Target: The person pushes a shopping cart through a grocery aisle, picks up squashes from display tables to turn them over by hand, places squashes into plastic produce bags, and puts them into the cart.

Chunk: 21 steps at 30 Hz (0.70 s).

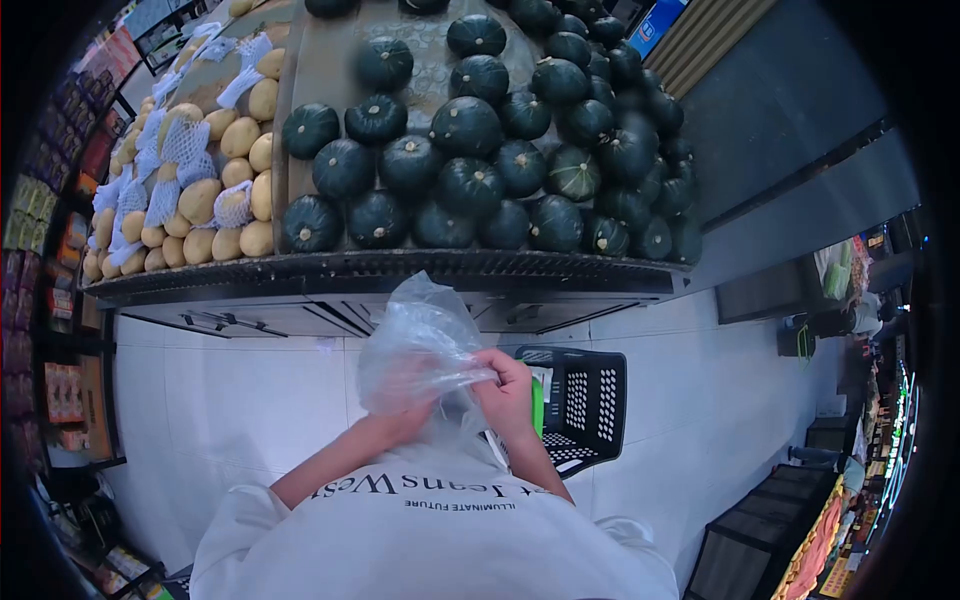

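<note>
A clear plastic bag (pixel 420 325) is puffed out in front of my chest, below the edge of the produce stand. My right hand (pixel 506 390) is closed on its right side, with gathered film between thumb and fingers. Cloudy film covers my left hand (pixel 402 418) at the bag's lower left. Its fingers barely show through, and I cannot tell whether they are inside the bag or behind it. Beyond the bag, dark green squashes (pixel 470 185) lie piled on the stand.
Yellowish round produce (pixel 240 137), partly in white foam nets (pixel 187 145), fills the stand's left side. Below runs the stand's dark front edge (pixel 400 265). A black shopping basket (pixel 607 400) with a green handle (pixel 538 405) is at my right. Packaged goods (pixel 64 392) line the left shelves.
</note>
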Each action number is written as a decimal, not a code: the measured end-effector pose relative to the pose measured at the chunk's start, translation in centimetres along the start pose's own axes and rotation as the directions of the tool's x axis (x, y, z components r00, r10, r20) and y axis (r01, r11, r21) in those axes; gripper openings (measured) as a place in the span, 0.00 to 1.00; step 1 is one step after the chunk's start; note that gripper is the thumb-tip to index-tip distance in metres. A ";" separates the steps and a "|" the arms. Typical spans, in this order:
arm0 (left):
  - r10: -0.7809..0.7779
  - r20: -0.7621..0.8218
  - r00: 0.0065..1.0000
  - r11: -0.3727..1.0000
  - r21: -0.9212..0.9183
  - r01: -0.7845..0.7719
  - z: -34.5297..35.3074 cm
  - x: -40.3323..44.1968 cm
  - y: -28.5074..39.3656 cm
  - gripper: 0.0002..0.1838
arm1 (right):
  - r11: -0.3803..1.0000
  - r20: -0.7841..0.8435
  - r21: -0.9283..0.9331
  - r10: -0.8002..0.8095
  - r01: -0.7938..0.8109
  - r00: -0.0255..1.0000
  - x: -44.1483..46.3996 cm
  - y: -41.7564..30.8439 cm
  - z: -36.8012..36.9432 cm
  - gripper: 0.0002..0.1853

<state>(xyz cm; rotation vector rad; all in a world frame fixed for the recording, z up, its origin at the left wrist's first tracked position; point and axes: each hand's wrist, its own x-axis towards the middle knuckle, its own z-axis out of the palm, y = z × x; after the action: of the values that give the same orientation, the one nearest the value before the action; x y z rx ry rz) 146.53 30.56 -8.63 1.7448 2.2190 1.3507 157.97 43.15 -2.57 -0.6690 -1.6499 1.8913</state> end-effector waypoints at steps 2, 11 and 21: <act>-0.119 0.389 0.913 0.984 0.166 0.057 0.4 0.6 -4.7 0.17 | 0.993 0.101 -0.024 -0.111 0.114 0.989 2.1 -2.3 -2.3 0.09; -0.712 0.054 0.701 0.636 -0.372 0.675 -9.0 17.4 -5.5 0.33 | 0.948 0.065 -0.011 -0.318 0.319 0.946 10.5 -4.7 -7.4 0.08; -0.668 -0.063 0.742 0.421 -0.853 0.307 -6.7 19.5 -3.1 0.36 | 0.788 -0.072 -0.347 -0.564 0.509 0.823 15.1 -4.3 -6.4 0.15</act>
<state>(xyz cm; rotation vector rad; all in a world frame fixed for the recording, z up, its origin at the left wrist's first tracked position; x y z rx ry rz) 133.49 41.99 2.85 0.4259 1.5172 2.1375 151.55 58.57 0.55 -0.3985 -1.8030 1.1425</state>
